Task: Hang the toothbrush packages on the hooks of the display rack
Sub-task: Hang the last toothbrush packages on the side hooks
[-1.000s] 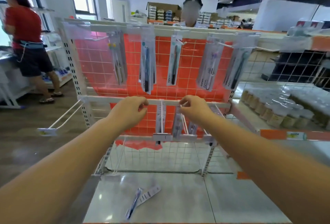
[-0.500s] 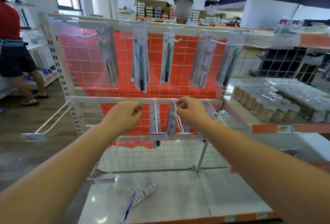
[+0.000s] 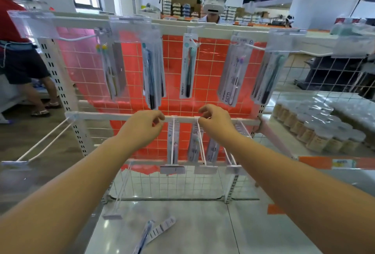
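here both hands sit at the white metal crossbar (image 3: pixel 113 116): the right hand (image 3: pixel 216 121) pinches the root of a white wire hook (image 3: pixel 202 142), the left hand (image 3: pixel 142 126) is curled, holding what i cannot tell. the loose clear toothbrush package (image 3: pixel 146 233) lies on the near shelf, long axis running near-to-far, nearer the left hand.

Display rack (image 3: pixel 113 116), stock count: five toothbrush packages on the top-rail hooks (image 3: pixel 189 69); three packages on the middle-rail hooks (image 3: pixel 173 142); one package (image 3: pixel 145 235) lying on the base shelf near its front edge. Two hands at the middle rail, left hand (image 3: pixel 142 128) and right hand (image 3: pixel 215 122). Jars at the right edge (image 3: pixel 316 132): too many to count.
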Action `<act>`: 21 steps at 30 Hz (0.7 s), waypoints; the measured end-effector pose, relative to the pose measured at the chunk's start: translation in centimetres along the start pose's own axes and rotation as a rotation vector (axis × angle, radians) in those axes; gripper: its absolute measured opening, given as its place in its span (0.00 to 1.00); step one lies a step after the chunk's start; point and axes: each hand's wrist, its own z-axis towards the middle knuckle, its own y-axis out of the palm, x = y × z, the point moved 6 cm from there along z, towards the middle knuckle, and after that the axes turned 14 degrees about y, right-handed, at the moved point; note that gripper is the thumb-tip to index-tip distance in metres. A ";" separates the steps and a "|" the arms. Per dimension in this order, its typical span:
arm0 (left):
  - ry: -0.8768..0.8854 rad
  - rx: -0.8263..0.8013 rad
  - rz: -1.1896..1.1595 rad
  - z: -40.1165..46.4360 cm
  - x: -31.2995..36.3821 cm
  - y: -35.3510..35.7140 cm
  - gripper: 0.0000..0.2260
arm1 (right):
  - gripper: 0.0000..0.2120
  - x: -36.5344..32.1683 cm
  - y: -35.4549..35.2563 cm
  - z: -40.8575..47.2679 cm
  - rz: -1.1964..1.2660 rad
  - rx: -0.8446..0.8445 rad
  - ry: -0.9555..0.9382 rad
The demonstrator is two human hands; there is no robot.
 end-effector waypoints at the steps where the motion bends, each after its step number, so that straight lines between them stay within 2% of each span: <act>1: -0.007 0.002 0.001 0.7 0.1 0.2 0.10 | 0.14 0.0 -0.1 0.8 0.011 0.001 0.000; 7: -0.048 0.023 0.014 5.0 -0.3 1.5 0.12 | 0.10 -0.7 -0.3 6.1 0.097 0.060 0.001; 11: -0.080 0.006 -0.012 7.6 -1.2 2.8 0.13 | 0.13 -1.7 -0.1 10.2 0.138 0.088 0.036; 15: -0.138 -0.011 -0.037 9.8 -2.9 4.3 0.12 | 0.19 -2.8 0.4 14.3 0.254 0.079 0.056; 21: -0.172 0.028 -0.061 11.0 -5.5 6.7 0.12 | 0.42 -4.3 1.8 19.8 0.404 0.044 0.115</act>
